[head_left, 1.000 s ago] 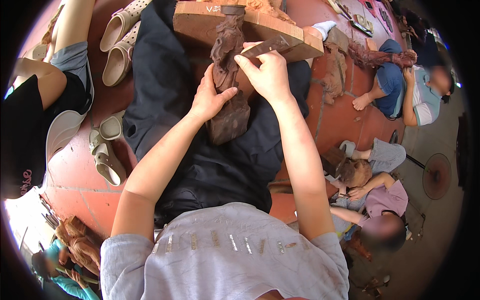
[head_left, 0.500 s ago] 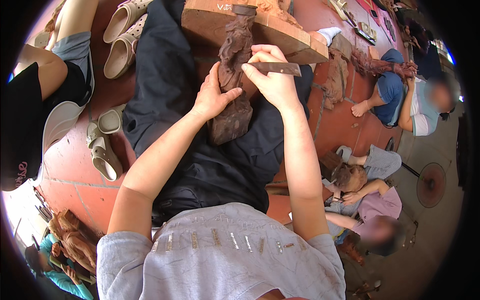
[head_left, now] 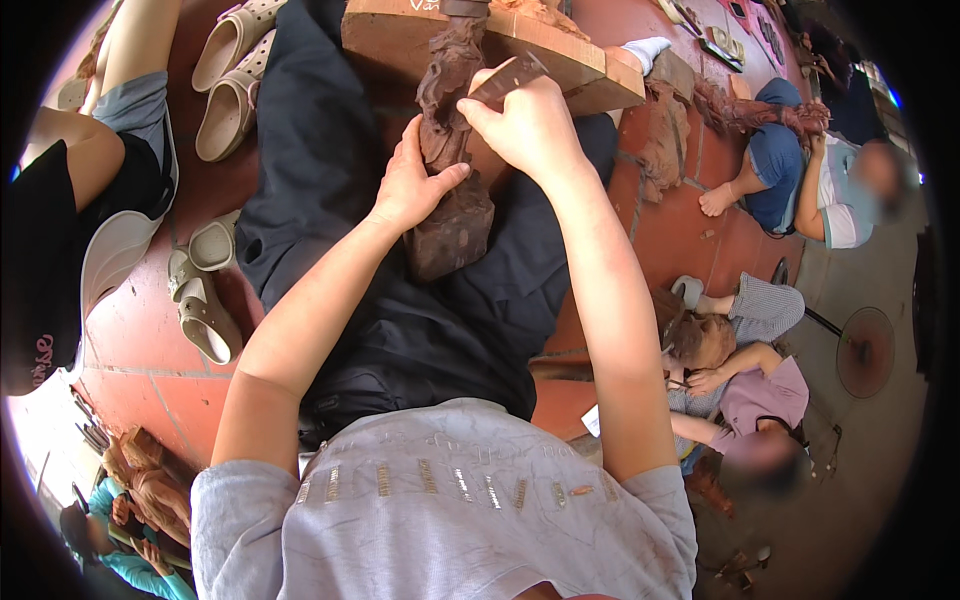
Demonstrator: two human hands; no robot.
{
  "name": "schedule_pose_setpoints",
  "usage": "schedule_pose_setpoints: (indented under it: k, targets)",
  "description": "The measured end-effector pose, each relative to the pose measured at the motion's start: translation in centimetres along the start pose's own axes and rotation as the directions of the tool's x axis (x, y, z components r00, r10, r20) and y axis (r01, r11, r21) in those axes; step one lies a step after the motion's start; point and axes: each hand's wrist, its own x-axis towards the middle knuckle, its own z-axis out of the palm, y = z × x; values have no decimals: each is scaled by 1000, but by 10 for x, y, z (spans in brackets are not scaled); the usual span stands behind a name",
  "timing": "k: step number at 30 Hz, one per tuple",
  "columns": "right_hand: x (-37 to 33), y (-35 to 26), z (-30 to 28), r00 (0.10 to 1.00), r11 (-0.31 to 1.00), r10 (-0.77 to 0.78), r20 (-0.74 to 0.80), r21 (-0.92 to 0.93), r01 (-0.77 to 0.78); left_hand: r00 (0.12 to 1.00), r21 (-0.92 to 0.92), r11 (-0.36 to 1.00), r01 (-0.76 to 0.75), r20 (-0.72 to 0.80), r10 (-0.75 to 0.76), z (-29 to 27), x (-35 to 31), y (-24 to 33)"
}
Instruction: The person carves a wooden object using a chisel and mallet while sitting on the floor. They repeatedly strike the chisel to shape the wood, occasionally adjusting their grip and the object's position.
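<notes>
A dark brown carved wooden figure (head_left: 450, 75) with a blocky base stands tilted between my thighs. Its top rests by the edge of a thick pale wooden block (head_left: 385, 45). My left hand (head_left: 412, 188) grips the figure low on its left side, thumb across the front just above the base. In my right hand (head_left: 532, 125) is a flat brown strip-like tool (head_left: 514, 78), its outer end pointing up and right. That hand is closed round it against the figure's right side; the tool's working tip is hidden by my fingers.
Beige clogs (head_left: 228, 115) lie on the red tile floor (head_left: 150, 400) to the left, near a seated person in dark clothes. Other carved wood pieces (head_left: 665, 140) lie to the right. Seated people with carvings are farther right and at lower left. A round fan (head_left: 865, 352) stands far right.
My right hand has turned, swinging the tool's outer end from pointing right to up and right. The figure and both hands appear slightly farther left in view. Both grips stay closed.
</notes>
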Motion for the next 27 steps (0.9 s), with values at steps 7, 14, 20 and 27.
schedule_pose_setpoints:
  k: [7, 14, 20, 27]
  targets:
    - [-4, -18, -3, 994, 995, 100, 45, 7, -101, 1000, 39, 999, -19, 10, 19, 2, 3, -6]
    - [4, -8, 0, 978, 988, 152, 140, -15, -151, 1000, 34, 999, -21, 15, 21, 4, 1, -6]
    - [2, -6, -5, 984, 990, 120, 131, 53, -128, 1000, 45, 999, -1, 17, 0, 3, -1, -3]
    - [4, -8, -3, 992, 993, 114, 57, 36, -116, 1000, 14, 1000, -17, -4, 17, 2, 0, -5]
